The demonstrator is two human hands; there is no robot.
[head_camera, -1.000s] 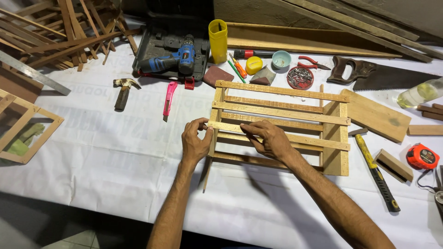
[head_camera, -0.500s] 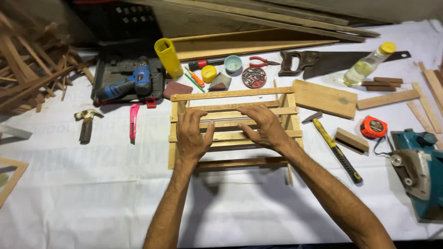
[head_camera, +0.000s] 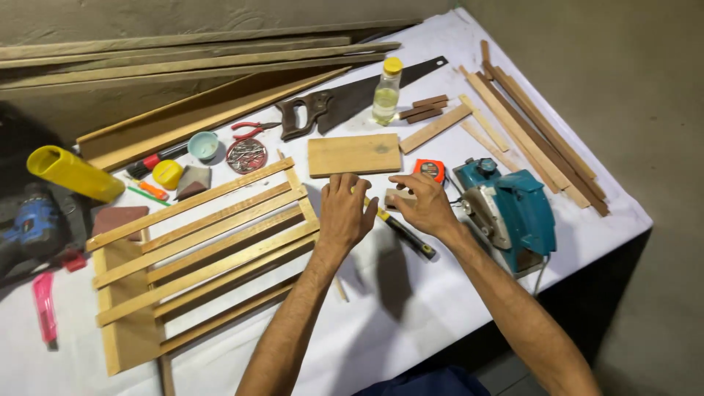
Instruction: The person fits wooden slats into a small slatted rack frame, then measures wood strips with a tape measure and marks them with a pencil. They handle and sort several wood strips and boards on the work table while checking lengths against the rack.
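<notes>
White-covered table (head_camera: 381, 323), long boards (head_camera: 183, 55) stacked along the wall behind. Biggest piece on it is the slatted wooden frame (head_camera: 198, 257), lying flat at the left. Right of it sits the teal power planer (head_camera: 510, 209), cable running off the edge. Handsaw (head_camera: 352, 99) up top, a clear bottle (head_camera: 386, 92) of pale liquid standing on its blade. A round tin (head_camera: 246, 155) holds nails; what's in the small blue cup (head_camera: 203, 145) I can't tell. Blue drill (head_camera: 33, 220) is cut off at the left. Left hand (head_camera: 346, 209) open, fingers spread, flat by the frame's corner. Right hand (head_camera: 419, 202) curls loosely around a small wood block (head_camera: 396, 198), mostly covered, beside the orange tape measure (head_camera: 430, 170).
</notes>
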